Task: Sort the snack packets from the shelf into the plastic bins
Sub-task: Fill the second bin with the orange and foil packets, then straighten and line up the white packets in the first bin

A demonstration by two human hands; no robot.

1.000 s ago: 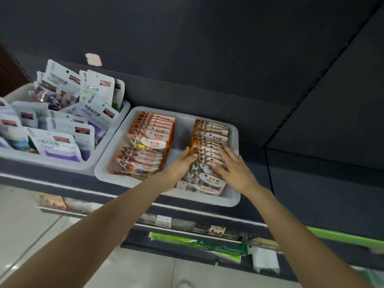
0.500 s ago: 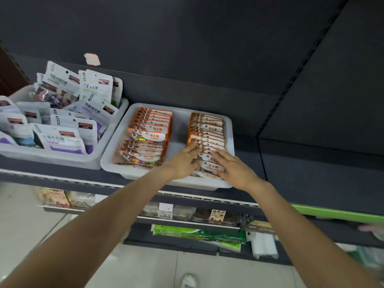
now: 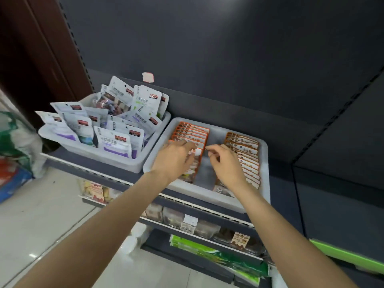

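A white plastic bin (image 3: 264, 196) on the dark shelf holds two rows of orange-edged snack packets. My left hand (image 3: 174, 161) lies over the left row (image 3: 193, 132), fingers curled round the top of a front packet (image 3: 197, 151). My right hand (image 3: 226, 165) hovers over the gap between the rows, just left of the right row (image 3: 248, 154). Its fingers are curled, thumb near forefinger, and nothing shows between them. A second white bin (image 3: 116, 161) to the left is full of upright white pouches (image 3: 116, 140).
Lower shelves carry boxed snacks (image 3: 93, 190), brown packets (image 3: 209, 227) and green packs (image 3: 218, 256). Bags (image 3: 14, 146) stand on the floor at far left. A dark shelf unit (image 3: 336, 163) with a green strip (image 3: 349, 256) adjoins on the right.
Both hands have left the right row of orange packets and shifted left. The left hand now grips a packet in the left row. The view has swung left.
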